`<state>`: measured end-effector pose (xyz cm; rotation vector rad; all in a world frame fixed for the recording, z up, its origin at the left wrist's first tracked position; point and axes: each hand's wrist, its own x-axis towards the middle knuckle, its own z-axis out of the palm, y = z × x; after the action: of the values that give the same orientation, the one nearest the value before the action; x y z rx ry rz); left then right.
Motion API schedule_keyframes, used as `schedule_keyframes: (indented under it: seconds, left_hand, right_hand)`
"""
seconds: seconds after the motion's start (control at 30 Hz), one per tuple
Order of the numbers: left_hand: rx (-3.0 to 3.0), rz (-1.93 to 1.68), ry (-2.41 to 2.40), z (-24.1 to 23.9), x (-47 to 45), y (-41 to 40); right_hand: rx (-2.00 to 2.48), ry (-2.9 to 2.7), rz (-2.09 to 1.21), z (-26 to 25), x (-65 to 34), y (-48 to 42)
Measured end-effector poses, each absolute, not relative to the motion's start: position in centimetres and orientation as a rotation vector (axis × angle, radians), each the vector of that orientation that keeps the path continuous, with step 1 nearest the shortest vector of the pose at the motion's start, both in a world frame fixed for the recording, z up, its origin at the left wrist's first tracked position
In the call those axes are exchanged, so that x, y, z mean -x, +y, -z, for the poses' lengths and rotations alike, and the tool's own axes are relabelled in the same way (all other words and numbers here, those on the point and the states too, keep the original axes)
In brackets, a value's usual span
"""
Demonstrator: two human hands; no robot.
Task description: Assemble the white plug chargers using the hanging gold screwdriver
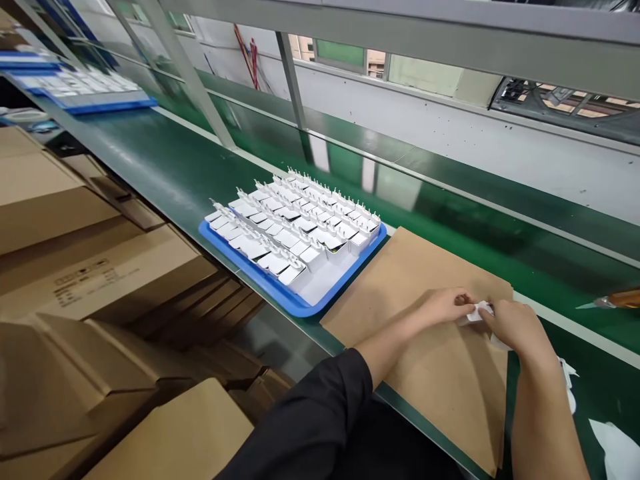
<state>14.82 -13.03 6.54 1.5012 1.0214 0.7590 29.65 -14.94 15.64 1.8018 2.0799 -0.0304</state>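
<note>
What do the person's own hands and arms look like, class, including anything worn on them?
Left hand and right hand are ungloved, with no wristwatch visible. A plain black sleeve ends partway along the left arm; the visible right forearm is bare.

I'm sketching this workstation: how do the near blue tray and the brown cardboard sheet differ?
The near blue tray has a raised rim; the brown cardboard sheet lies flat. The tray carries rows of white parts, whereas the sheet lies beneath the left hand and right hand, which hold a small white piece. Both rest on the green surface.
</note>
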Motion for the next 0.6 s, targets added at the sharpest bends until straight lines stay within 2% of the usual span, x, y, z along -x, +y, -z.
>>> schedule_keyframes:
  seconds: [0.4, 0.6]
  left_hand:
    - [-1.056, -0.665, 0.836, -5.8, -15.3, -11.7]
    - [-0.948, -0.938, 0.994, -5.9, -13.8, -9.6]
  right_hand:
    - [-1.955, 2.060, 0.116, -14.9, -29.5, -14.3]
    - [-2.116, 2.060, 0.107, -19.3, -28.2, -14.4]
